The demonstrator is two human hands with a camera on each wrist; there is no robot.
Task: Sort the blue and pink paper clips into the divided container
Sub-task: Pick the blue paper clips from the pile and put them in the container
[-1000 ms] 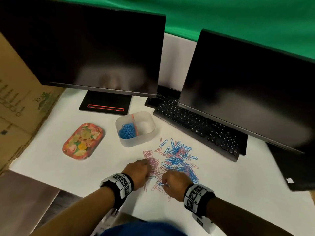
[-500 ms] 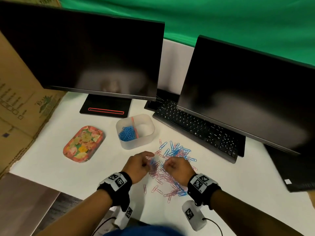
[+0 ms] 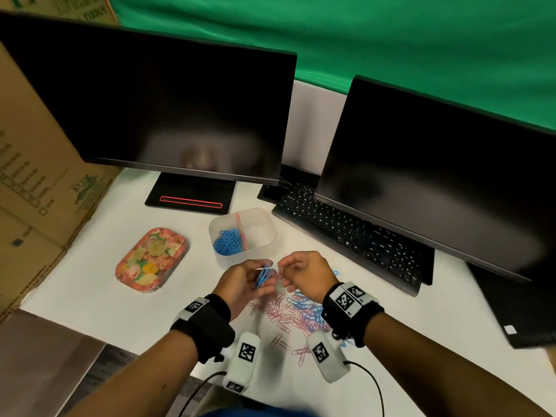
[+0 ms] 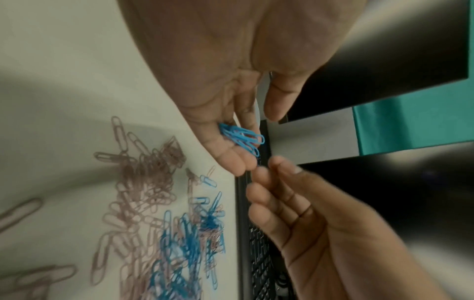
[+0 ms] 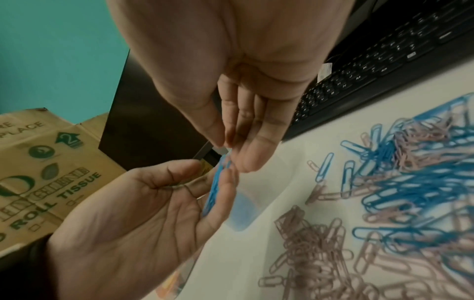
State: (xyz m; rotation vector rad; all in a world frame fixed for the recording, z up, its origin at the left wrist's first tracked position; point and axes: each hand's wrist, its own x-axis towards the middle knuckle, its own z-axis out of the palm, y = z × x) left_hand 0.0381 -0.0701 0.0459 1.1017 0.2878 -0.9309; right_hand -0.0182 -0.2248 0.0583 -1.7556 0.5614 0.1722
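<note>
Gathering blues: left hand (image 3: pixel 240 284) cups a blue paper-clip bunch (image 3: pixel 264 275); right hand (image 3: pixel 304 273) beside it, relaxed, empty; next, tip them into the divided container (image 3: pixel 264 245) just beyond, blue side.

Two bare forearms reach forward side by side, each wearing a black wrist strap with black-and-white square markers and a small white camera unit hanging beneath. The left hand (image 3: pixel 240 284) is raised above the table, palm turned inward, with its fingers (image 4: pixel 231 160) loosely curled to cradle a small bunch of blue paper clips (image 3: pixel 263 275) against the fingertips. The right hand (image 3: pixel 304 273) is lifted just beside it, palm facing the left hand, with thumb and fingers (image 5: pixel 252 154) drawn together and almost touching the left fingertips.
</note>
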